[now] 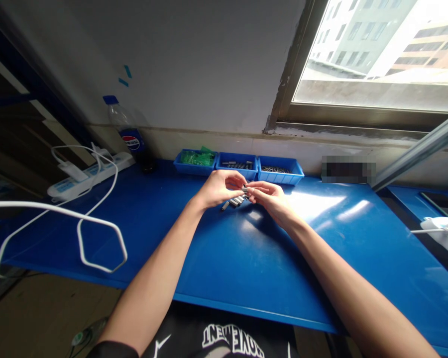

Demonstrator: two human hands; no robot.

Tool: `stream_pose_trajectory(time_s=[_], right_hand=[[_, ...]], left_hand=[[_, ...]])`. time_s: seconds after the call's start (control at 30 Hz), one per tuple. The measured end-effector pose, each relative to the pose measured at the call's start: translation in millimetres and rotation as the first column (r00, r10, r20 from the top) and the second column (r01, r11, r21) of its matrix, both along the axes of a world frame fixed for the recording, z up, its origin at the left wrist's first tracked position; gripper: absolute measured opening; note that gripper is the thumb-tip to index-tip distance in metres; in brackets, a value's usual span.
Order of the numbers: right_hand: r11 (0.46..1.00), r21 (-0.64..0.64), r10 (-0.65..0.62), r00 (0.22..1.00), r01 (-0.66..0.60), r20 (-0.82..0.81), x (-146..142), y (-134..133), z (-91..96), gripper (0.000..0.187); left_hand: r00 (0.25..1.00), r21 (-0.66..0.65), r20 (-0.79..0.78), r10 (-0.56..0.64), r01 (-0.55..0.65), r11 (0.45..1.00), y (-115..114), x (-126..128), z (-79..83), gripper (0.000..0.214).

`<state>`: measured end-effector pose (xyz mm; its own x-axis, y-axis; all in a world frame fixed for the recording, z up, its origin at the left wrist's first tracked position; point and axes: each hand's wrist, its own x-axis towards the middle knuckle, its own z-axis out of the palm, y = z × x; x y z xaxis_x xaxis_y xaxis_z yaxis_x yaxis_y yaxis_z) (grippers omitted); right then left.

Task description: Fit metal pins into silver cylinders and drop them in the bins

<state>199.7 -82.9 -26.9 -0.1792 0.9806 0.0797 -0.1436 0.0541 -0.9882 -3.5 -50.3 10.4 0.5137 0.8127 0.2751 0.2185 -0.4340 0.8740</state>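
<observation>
Metal cylinder (245, 189), small and grey, sits pinched between the fingertips of both hands, held just above the desk (227, 258) and in front of the blue bins. The left hand (218, 188) has its grip closed on one end with thumb and forefinger, and the right hand (271, 196) has its grip closed on the other end. It is too small to tell whether this is one part or two being mated.

A short row of like cylinders (234, 202) lies on the desk right under the left hand. Behind stand the middle bin (236, 172) and the right bin (280, 177), both holding small metal parts, and a bin of green pieces (192, 170).

Such tiny, smooth pieces probably slip easily. It seems best to work low over the desk with a light fingertip pinch, the ends kept in line and the wrists steady. Care is also needed not to sweep the loose row aside.
</observation>
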Motion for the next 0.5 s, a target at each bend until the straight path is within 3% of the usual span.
stream_pose_trajectory(time_s=[0.2,0.3,0.4,0.5], right_hand=[[0.992,0.016,-0.125,0.983,0.124,0.136,0.8,0.1,2.5,0.036],[0.980,0.105,-0.175,0.982,0.167,0.066,1.0,-0.3,3.9,0.041],[0.973,0.173,-0.152,0.988,0.152,-0.014,1.2,-0.2,3.8,0.055],[0.978,0.153,-0.146,0.989,0.146,-0.010,1.5,0.2,2.6,0.057]], left_hand=[[0.938,0.055,-0.344,0.041,-0.024,0.998,3.3,-19.1,2.1,0.034],[0.874,-0.005,-0.486,0.024,-0.030,1.000,5.7,-29.2,-0.1,0.042],[0.857,-0.046,-0.515,0.025,-0.057,0.997,8.0,-33.4,-3.8,0.036],[0.862,-0.014,-0.503,0.065,-0.083,0.996,9.3,-33.1,-5.4,0.030]])
